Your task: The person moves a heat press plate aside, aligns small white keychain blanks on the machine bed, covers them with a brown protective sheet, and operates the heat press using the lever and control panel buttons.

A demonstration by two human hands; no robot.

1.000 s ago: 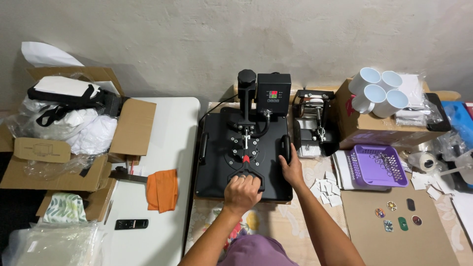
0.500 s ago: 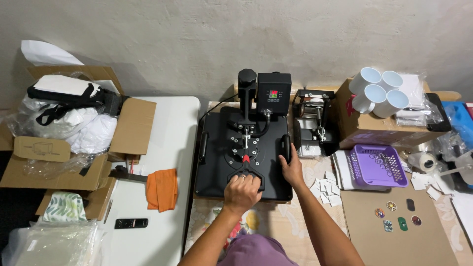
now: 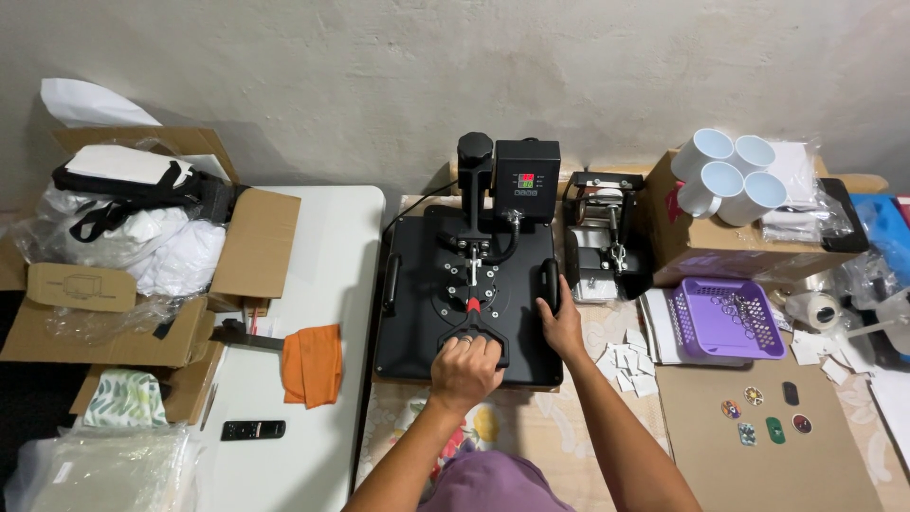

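While the left hand is curling its fingers around the press handle, the right hand is resting its fingers together on the press's edge.

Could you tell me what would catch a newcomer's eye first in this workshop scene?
First the black heat press at the centre of the table, with the left hand closed on its front handle and the right hand resting on its right edge. Next the white mugs piled on a cardboard box at upper right, above a purple basket. On the white table to the left lies an orange cloth.
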